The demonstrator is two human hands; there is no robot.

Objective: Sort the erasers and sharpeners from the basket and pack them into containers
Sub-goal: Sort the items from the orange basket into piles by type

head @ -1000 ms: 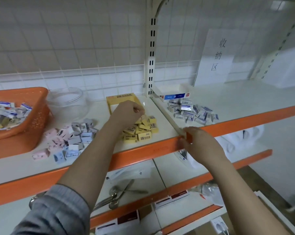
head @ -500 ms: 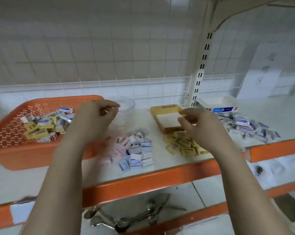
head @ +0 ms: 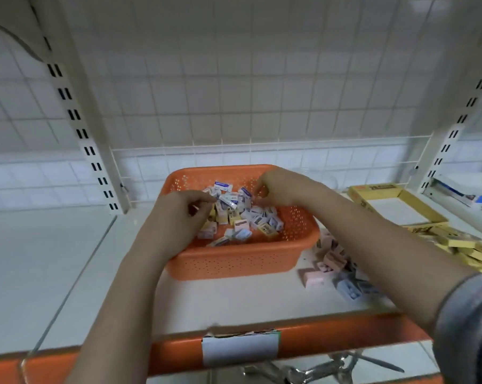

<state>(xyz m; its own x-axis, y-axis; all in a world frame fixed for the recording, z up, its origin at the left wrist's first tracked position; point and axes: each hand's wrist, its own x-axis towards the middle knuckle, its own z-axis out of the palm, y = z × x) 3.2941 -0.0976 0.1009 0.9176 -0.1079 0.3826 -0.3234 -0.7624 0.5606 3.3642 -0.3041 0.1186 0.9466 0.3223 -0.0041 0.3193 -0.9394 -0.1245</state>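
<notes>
An orange perforated basket stands mid-shelf, holding several mixed white-blue and yellow erasers. My left hand hangs over the basket's left side with its fingers curled, fingertips pinching the end of a white-blue eraser. My right hand reaches over the back right of the basket, fingers curled down onto the pile. Whether it holds anything is hidden under the fingers.
Pink and blue sharpeners lie right of the basket, with yellow erasers beyond. An open yellow box, a clear jar and a white-blue box stand behind. The orange shelf edge runs in front, with metal utensils below.
The view has swung left, so the basket is centred. Both hands moved from above the shelf piles into the basket, and the left fingers closed on an eraser.
</notes>
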